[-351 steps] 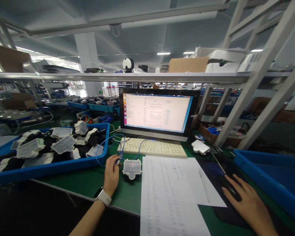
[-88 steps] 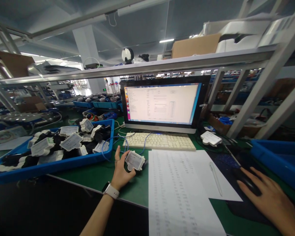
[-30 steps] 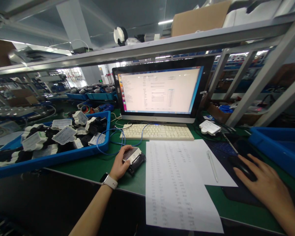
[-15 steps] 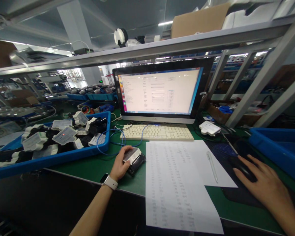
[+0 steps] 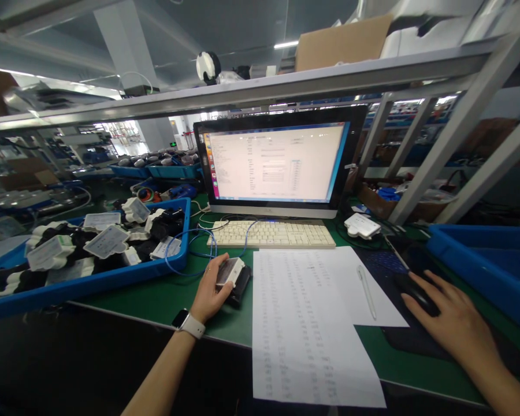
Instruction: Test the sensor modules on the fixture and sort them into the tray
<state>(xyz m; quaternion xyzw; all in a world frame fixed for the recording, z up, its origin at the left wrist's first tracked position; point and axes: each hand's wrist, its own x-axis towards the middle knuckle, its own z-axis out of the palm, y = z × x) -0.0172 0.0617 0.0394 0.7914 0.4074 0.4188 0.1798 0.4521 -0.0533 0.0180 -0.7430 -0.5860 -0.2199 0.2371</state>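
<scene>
My left hand (image 5: 208,296), with a watch on its wrist, has thumb and fingers closed on the sides of a small white module with a clear cover (image 5: 233,271). The module rests against a black block-shaped device (image 5: 243,287) on the green table; whether they are joined I cannot tell. A blue cable (image 5: 246,236) loops behind the hand. My right hand (image 5: 455,316) lies over a black computer mouse (image 5: 417,293) on a dark mouse pad. Between the hands are printed sheets (image 5: 303,335) and a white pen (image 5: 366,292).
A blue bin (image 5: 125,276) of several white-and-black modules stands left. Behind the papers are a keyboard (image 5: 271,233) and a lit monitor (image 5: 273,164). Another white module (image 5: 362,226) lies right of the keyboard. A second blue bin (image 5: 468,245) stands far right. A metal shelf (image 5: 242,91) runs overhead.
The view has shifted slightly, so most things appear farther left. The white module in my left hand looks a little more tilted. A red light spot on a label in the left bin is gone.
</scene>
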